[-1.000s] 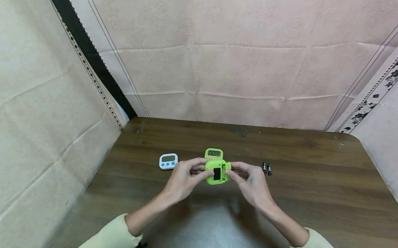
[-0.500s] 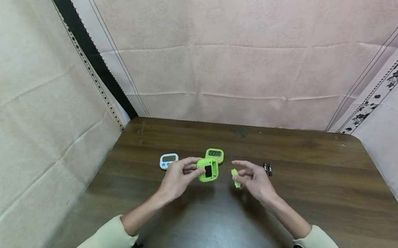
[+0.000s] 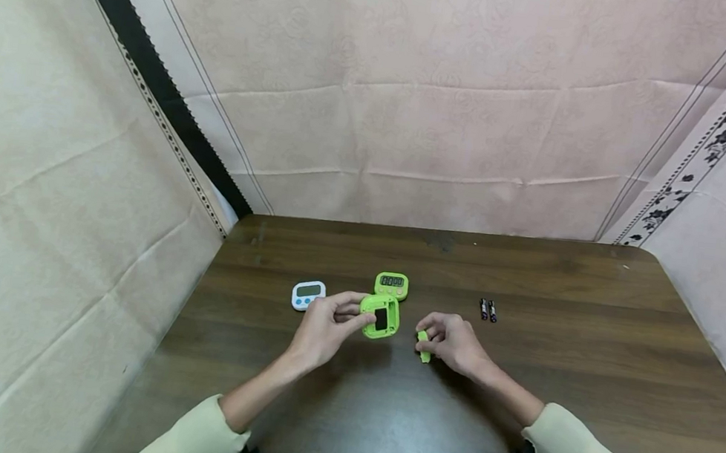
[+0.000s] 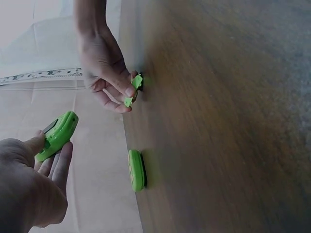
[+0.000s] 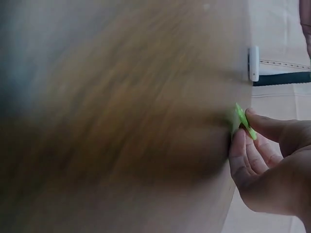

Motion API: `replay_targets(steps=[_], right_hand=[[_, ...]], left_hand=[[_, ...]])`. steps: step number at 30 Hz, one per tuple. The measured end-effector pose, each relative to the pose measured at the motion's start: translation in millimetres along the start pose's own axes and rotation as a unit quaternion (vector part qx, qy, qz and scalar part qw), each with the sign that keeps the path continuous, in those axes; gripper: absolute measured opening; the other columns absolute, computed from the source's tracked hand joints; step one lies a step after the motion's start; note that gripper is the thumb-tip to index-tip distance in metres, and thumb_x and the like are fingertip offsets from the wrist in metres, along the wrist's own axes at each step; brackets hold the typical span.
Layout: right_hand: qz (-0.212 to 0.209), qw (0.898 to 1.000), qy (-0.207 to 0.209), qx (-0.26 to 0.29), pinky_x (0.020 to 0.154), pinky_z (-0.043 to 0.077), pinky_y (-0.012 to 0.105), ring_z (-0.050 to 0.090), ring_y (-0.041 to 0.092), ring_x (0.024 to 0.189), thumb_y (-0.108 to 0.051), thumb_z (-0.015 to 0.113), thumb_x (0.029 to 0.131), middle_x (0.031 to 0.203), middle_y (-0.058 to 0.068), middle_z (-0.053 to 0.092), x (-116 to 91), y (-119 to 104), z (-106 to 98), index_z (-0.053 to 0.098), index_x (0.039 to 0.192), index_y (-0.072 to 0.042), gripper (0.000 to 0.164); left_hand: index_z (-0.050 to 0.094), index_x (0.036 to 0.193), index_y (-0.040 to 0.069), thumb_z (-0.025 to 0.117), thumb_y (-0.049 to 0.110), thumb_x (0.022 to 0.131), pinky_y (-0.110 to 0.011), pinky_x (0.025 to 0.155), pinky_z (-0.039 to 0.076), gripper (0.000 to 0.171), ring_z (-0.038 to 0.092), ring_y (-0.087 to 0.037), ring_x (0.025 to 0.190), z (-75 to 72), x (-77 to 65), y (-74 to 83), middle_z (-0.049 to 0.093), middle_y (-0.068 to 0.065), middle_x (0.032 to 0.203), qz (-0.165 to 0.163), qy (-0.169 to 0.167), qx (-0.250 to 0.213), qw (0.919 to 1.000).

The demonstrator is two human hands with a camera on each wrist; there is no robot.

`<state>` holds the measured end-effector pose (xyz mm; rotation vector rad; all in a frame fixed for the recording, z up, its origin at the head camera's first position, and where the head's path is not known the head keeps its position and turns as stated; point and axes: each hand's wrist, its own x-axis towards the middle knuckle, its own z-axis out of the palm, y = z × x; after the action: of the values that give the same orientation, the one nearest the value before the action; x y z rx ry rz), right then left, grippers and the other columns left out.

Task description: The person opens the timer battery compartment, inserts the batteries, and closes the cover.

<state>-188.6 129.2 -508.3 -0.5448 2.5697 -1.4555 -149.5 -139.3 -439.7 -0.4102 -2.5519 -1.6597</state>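
Note:
My left hand [image 3: 322,326] grips a lime-green digital timer [image 3: 385,324] by its left side, back facing up, with its battery compartment uncovered and a dark rectangle on it. In the left wrist view this timer [image 4: 62,133] is held clear of the table between thumb and fingers. My right hand [image 3: 456,344] pinches a small green battery cover [image 3: 423,347] low over the table, to the right of the timer. The right wrist view shows the cover [image 5: 245,121] between thumb and fingers, close to the wood.
A second green timer [image 3: 392,284] with digits on its display lies just behind the held one. A white timer with blue buttons [image 3: 308,295] lies left. Two small dark batteries [image 3: 488,310] lie at the right on the brown table [image 3: 565,339].
The battery cover has come off the green timer in my right hand, which has moved right and then down towards the table. My left hand has shifted the timer slightly left.

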Motion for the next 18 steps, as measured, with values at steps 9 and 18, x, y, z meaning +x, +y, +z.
replay_targets(steps=[9, 18], right_hand=[[-0.077, 0.984, 0.055, -0.151, 0.071, 0.053, 0.031, 0.061, 0.017, 0.081, -0.009, 0.092, 0.083, 0.094, 0.006, 0.068, -1.4, 6.2, 0.4, 0.080, 0.103, -0.002, 0.024], [-0.055, 0.990, 0.111, -0.067, 0.066, 0.052, 0.023, 0.065, 0.022, 0.083, -0.009, 0.086, 0.091, 0.108, 0.019, 0.072, 2.1, 11.9, -45.7, 0.071, 0.128, 0.004, 0.042]], left_hand=[[0.076, 0.124, 0.007, 0.083, 0.015, 0.095, -0.027, 0.083, 0.063, 0.031, 0.078, -0.016, 0.093, -0.4, -0.6, -1.0, 0.081, -0.006, 0.106, 0.005, -0.010, -0.003, 0.9999], [0.076, 0.124, 0.008, 0.083, 0.017, 0.095, -0.027, 0.084, 0.063, 0.031, 0.078, -0.015, 0.093, -1.9, -1.1, 0.8, 0.081, -0.005, 0.105, -0.001, -0.014, -0.002, 0.9999]])
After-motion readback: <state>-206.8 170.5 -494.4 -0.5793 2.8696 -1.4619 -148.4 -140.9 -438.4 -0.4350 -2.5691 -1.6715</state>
